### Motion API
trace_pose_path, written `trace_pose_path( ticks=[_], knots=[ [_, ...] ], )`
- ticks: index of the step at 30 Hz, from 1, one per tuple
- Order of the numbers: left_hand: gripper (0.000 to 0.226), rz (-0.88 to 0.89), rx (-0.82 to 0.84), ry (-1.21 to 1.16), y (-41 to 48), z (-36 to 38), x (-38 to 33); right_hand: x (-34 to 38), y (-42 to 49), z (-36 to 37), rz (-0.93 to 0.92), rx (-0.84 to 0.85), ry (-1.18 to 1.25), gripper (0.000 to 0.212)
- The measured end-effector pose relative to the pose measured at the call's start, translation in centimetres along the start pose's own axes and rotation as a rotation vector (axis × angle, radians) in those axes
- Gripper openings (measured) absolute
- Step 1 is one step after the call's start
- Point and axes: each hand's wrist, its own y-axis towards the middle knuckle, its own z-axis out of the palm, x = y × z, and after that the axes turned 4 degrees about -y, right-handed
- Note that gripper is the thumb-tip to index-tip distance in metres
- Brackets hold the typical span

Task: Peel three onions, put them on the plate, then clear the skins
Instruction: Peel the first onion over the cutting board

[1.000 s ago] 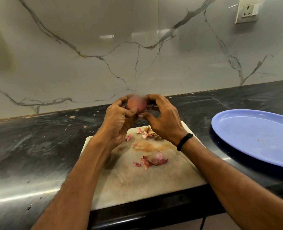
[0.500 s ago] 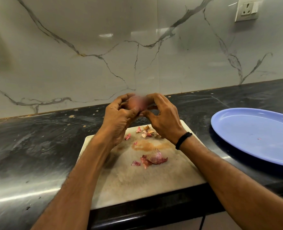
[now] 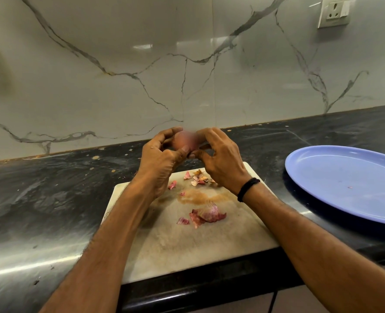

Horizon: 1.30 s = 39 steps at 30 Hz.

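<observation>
Compared with one second ago, almost nothing changes: both hands stay at the same place above the far edge of the cutting board (image 3: 187, 240), and the pile of skins (image 3: 206, 215) on the board looks the same, no new piece falls. Only the fingers shift a little around the onion (image 3: 185, 141). I judge from this that I am still working at the first onion, because the blue plate (image 3: 336, 177) on my right carries no onion, only a tiny speck. So the task is at its early part.

The onion sits between the two hands, lifted above the board, touching both. My left hand (image 3: 158, 163) grasps it from the left side, with the thumb pressed near its lower part. My right hand (image 3: 221, 162) holds it from the right, and its thumb and forefinger seem to pinch at the bottom of the onion, perhaps on a strip of skin; the blur there does not let me be sure
</observation>
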Motion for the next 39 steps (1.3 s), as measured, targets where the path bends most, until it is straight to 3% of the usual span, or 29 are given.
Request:
trace_pose_path(
  ticks=[6, 13, 23, 29, 39],
  knots=[
    [0.043, -0.018, -0.017, -0.024, 0.24, -0.08, -0.08, 0.0, -0.05, 0.24, -0.034, -0.022, -0.034, 0.014],
    [0.044, 0.002, -0.01, -0.027, 0.17, -0.1, -0.17, 0.44, 0.11, 0.14, 0.017, -0.06, 0.004, 0.035],
    [0.046, 0.074, -0.021, 0.091, 0.21, -0.26, 0.09, 0.52, -0.15, 0.1, -0.033, -0.062, -0.102, 0.015],
    [0.047, 0.088, -0.023, 0.105, 0.09, -0.28, -0.08, 0.55, 0.08, 0.14, 0.015, -0.068, -0.024, 0.032],
    [0.05, 0.11, -0.039, 0.159, 0.3, -0.48, 0.1, 0.52, 0.14, -0.15, 0.001, -0.06, 0.023, 0.017]
  ],
)
